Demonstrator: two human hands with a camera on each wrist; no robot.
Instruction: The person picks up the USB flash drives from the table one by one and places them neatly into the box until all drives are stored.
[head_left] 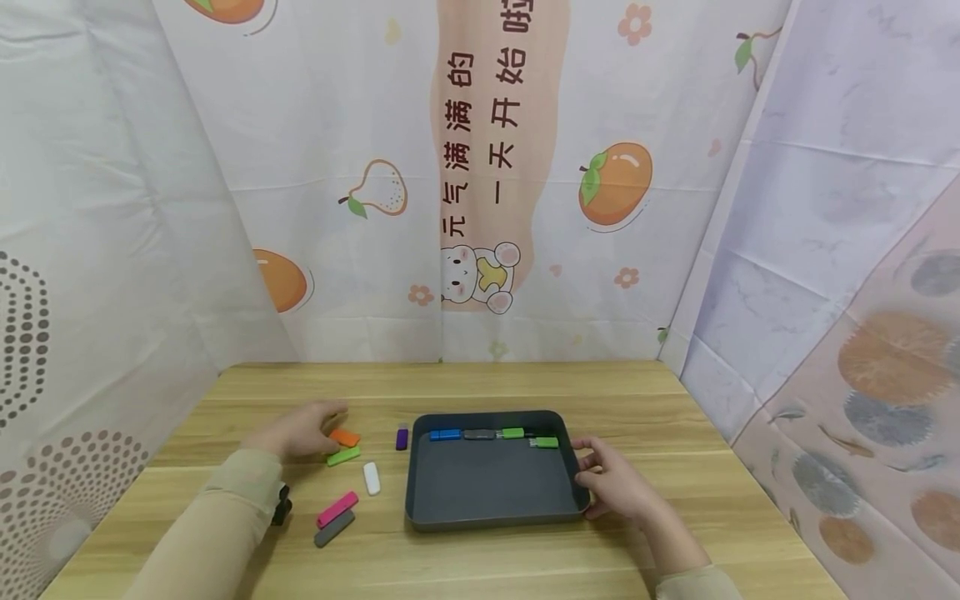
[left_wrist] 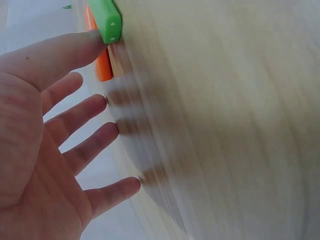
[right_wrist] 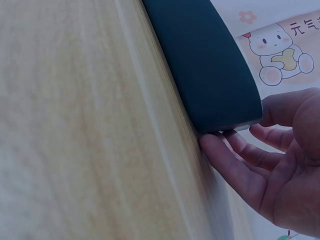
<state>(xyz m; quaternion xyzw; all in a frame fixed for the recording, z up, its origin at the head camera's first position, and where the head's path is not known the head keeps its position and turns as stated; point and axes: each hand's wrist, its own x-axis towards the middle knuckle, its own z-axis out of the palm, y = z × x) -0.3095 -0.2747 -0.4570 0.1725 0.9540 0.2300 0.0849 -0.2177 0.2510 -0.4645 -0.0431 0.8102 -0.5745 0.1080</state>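
Observation:
In the head view my left hand point(head_left: 300, 429) is at the left of the table, beside an orange USB stick point(head_left: 345, 437) and a green USB stick point(head_left: 343, 457). Its thumb tip touches the end of the green stick, while the other fingers are spread apart in the left wrist view. My right hand point(head_left: 611, 483) holds the right rim of a dark grey tray point(head_left: 495, 492), with fingertips against its outer wall. Inside the tray, along the far side, lie a blue USB stick point(head_left: 446, 435), a dark grey one point(head_left: 479, 434) and two green ones point(head_left: 543, 442).
Between the left hand and the tray are a purple USB stick point(head_left: 402, 438) and a white one point(head_left: 372, 478). Nearer lie a pink stick point(head_left: 337, 509) and a grey stick point(head_left: 334, 528), close together. A patterned curtain point(head_left: 337, 275) hangs behind the wooden table point(head_left: 450, 567).

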